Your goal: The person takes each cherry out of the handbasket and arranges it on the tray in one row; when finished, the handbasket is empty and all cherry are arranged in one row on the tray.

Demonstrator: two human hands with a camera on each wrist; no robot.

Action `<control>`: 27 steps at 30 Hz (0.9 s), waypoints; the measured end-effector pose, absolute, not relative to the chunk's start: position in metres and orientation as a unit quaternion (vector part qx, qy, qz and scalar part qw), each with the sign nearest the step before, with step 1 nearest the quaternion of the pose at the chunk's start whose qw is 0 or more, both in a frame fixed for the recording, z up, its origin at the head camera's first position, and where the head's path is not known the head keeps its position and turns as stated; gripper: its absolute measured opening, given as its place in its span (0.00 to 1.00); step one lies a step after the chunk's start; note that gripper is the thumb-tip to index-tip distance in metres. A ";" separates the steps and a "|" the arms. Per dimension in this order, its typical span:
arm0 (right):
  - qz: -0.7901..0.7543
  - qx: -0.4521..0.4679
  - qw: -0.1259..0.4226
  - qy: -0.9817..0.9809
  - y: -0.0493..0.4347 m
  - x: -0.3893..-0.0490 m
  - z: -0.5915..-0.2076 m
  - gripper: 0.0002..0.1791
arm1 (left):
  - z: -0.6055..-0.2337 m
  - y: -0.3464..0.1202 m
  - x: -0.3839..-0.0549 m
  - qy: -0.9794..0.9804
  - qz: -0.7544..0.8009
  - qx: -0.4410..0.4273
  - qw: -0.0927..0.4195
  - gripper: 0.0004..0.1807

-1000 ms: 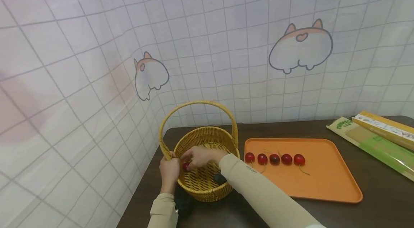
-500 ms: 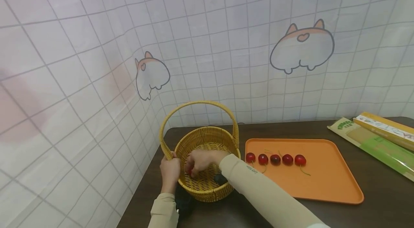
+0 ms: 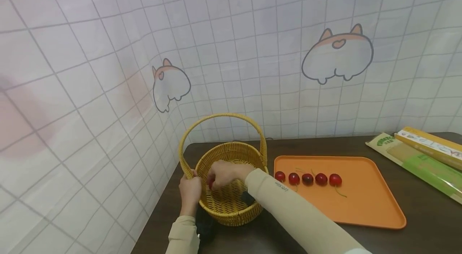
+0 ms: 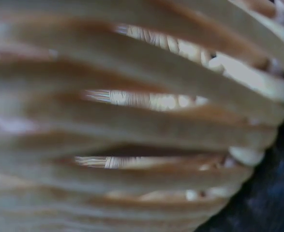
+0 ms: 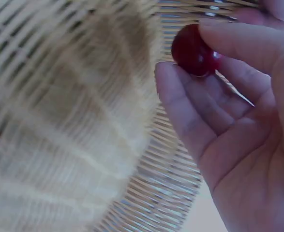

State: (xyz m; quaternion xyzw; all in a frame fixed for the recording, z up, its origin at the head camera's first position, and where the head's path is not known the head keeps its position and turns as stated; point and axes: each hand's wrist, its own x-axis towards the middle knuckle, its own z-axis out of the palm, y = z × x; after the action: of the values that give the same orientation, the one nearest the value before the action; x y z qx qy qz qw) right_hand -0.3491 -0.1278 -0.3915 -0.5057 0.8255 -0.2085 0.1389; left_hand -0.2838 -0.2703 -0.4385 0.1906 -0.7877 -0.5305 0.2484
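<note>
A yellow wicker basket (image 3: pixel 236 218) with a tall hoop handle (image 3: pixel 226 115) stands on the dark table. My left hand (image 3: pixel 190 190) grips its left side, where the handle meets the rim. The left wrist view holds only blurred wicker strands (image 4: pixel 132 121). Inside the basket, my right hand (image 3: pixel 225 174) pinches a dark red cherry (image 5: pixel 192 50) between thumb and fingers, close to the woven wall. From the head view that cherry is mostly hidden by the fingers. Several more cherries (image 3: pixel 307 179) with green stems lie in a row on an orange tray (image 3: pixel 364 206).
Right of the basket, the tray sits close to its rim. A green and tan packet (image 3: pixel 415 162) and a yellow box (image 3: pixel 431 144) lie at the table's far right. Behind and to the left hangs a grid-patterned wall covering (image 3: pixel 231 65).
My right hand dipped lower into the basket, then came up slightly, with the cherry in its fingers. The left hand keeps its grip in the same place.
</note>
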 end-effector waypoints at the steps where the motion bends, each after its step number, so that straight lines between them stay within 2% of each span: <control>1: -0.205 -0.506 0.126 0.828 -0.127 -0.350 -0.387 0.08 | -0.438 -0.270 -0.284 -0.788 -0.530 0.187 0.251 0.03; 8: -0.219 -0.506 0.092 0.830 -0.113 -0.351 -0.365 0.11 | -0.436 -0.266 -0.286 -0.788 -0.532 0.182 0.251 0.05; 15: -0.237 -0.494 0.074 0.833 -0.092 -0.335 -0.348 0.13 | -0.437 -0.264 -0.286 -0.787 -0.533 0.190 0.246 0.05; 27: -0.271 -0.480 0.046 0.833 -0.058 -0.314 -0.352 0.16 | -0.435 -0.268 -0.281 -0.789 -0.535 0.197 0.228 0.05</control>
State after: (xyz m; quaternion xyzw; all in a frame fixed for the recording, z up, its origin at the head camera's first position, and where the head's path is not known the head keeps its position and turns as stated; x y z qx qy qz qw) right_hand -0.3141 -0.0580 -0.3518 -0.4804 0.8330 -0.2706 0.0462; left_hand -0.2812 -0.2684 -0.4352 0.1970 -0.7892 -0.5350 0.2284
